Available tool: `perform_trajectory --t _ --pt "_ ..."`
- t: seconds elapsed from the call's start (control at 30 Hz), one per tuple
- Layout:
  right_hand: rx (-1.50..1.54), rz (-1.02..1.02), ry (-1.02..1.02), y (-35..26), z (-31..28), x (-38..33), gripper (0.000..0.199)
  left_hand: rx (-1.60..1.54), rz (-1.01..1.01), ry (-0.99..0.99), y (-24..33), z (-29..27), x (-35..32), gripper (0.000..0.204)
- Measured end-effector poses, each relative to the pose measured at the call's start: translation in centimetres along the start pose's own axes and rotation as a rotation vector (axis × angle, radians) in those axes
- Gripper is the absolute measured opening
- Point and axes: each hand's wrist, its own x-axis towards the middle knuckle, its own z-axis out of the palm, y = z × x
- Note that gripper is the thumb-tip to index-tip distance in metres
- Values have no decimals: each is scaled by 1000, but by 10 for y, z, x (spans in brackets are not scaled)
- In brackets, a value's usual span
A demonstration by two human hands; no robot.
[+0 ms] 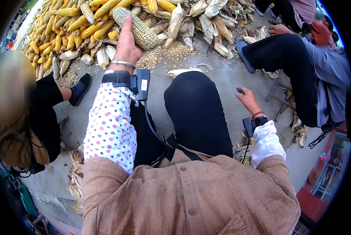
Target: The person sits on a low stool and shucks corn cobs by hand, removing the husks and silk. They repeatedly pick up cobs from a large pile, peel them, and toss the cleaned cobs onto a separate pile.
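My left hand [127, 46] reaches forward to the edge of the corn pile, closed around a husked ear of corn [141, 32]. The ear is pale yellowish-white, with its kernels bare and its tip pointing up and left. My thumb lies along its near side, while the other fingers are mostly hidden. To the right of my knee, my right hand [249, 101] hangs low over the concrete, away from the ear. Its fingers are curled, and a small dark thing [239, 90] shows at them, too small to make out.
A large heap of yellow corn ears [81, 23] fills the far left, with dry husks [210, 23] beside it. Loose kernels [163, 55] lie on the concrete. One person [18, 102] sits at my left, another [293, 58] at my right. Wooden legs [283, 100] stand near my right hand.
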Motion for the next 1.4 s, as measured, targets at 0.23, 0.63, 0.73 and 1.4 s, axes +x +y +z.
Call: perform_trajectory --t 0.23,0.63,0.73,1.4 --pt "710 -455 -372 -260 26 98 77 182 -184 -363 -28 22 -8 61" --pt "663 494 -546 -62 85 80 31 672 -73 -51 -11 8 -18 65" --pt "573 890 -740 7 101 51 19 656 -40 -16 -6 9 -22 58" --pt "-52 -518 -118 -209 128 220 36 725 48 -9 -3 3 -28 49"
